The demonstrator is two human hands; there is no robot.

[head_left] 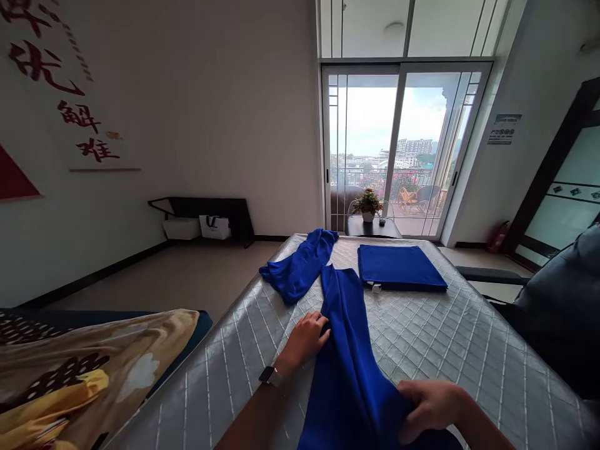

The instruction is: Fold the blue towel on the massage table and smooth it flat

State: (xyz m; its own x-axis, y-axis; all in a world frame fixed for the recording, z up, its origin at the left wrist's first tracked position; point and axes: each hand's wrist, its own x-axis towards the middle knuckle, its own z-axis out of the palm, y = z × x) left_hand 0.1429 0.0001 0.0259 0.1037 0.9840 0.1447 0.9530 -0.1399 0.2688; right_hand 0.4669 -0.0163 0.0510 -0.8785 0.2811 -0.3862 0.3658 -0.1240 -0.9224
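A long piece of blue cloth [349, 337] lies lengthwise on the silver quilted mattress [422, 331], loosely creased and running toward me. At its left edge is my left hand [307, 340], wearing a watch, with fingers curled in on the fabric. My right hand [431, 409] grips the cloth's right side nearer to me, thumb and fingers closed around a raised fold. Beyond the left hand sits a crumpled blue cloth [300, 265]. A neatly folded blue cloth [400, 267] with a small white tag rests farther back on the right.
A patterned brown blanket [154, 350] and yellow fabric [56, 406] lie at lower left. Behind the mattress, a small black table [372, 229] carries a potted plant [368, 205]. Dark padded seating [562, 294] borders the right side. A white bag [215, 228] stands by the wall.
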